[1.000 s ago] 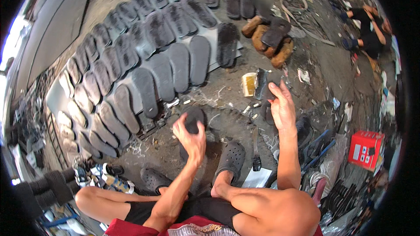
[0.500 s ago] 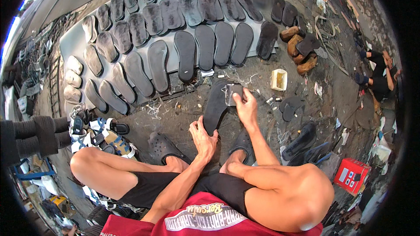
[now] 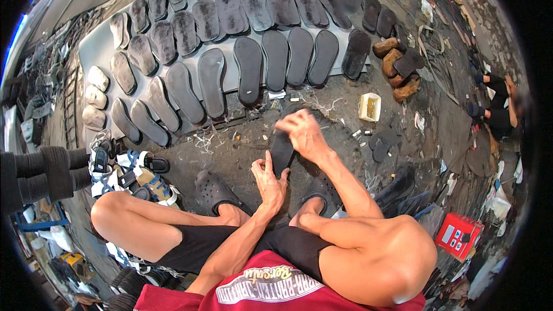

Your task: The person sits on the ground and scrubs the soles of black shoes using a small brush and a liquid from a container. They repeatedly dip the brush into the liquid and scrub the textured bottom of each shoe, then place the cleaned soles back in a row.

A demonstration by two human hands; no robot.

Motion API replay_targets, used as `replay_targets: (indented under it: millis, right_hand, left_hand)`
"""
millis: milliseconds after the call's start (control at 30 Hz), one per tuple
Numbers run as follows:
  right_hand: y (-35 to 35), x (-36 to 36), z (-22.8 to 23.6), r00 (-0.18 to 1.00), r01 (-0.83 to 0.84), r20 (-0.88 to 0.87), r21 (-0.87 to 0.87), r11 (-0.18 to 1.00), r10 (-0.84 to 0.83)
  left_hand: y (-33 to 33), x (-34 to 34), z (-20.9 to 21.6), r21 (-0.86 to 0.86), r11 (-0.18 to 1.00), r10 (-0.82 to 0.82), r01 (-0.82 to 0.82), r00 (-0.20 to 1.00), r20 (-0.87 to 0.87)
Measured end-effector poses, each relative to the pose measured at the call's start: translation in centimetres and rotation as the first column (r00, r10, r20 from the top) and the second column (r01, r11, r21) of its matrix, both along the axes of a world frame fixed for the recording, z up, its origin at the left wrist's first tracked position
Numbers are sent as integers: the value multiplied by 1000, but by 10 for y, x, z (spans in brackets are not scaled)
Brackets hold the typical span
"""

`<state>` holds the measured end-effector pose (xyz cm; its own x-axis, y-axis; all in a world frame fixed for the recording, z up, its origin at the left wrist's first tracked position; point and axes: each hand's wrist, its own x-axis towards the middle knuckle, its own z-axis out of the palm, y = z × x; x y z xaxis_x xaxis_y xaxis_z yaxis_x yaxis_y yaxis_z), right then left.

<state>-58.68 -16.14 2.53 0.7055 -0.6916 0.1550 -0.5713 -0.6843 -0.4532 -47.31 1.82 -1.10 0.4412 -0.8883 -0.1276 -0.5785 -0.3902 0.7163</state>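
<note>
A black shoe sole lies on the ground between my feet, pointing away from me. My left hand grips its near end, with the thumb and fingers at the edges. Over the sole's far part is my right hand, fingers curled downward and slightly blurred. The dark square pad it held half a second ago is hidden under the fingers. Beyond the hands, rows of dark soles rest on a grey sheet.
Dark clogs are on my feet. Sandals pile up at left. At right are a pale tub, brown shoe lasts, a red box and more dark soles. Another person sits far right.
My right hand has moved left across the sole, and its fingers have turned downward, covering the pad. The left hand stays at the sole's near end.
</note>
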Motion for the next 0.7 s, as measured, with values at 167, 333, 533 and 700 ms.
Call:
replay_targets:
  millis: [167, 333, 533, 700]
  right_hand:
    - [-28, -28, 13, 999, 27, -26, -166, 986, -32]
    - [30, -56, -5, 965, 236, -98, -62, 970, -241]
    - [2, -22, 2, 953, 302, 33, -79, 950, -300]
    - [-2, -28, 9, 943, 333, 88, -195, 922, -322]
  left_hand:
    - [0, -1, 1, -8, 1000, 14, -14, 1000, -9]
    - [-3, -1, 4, 19, 1000, 8, -8, 1000, -22]
    - [-3, -3, 5, -21, 1000, 20, -20, 1000, -1]
    - [-4, 0, 4, 10, 1000, 22, -21, 999, -41]
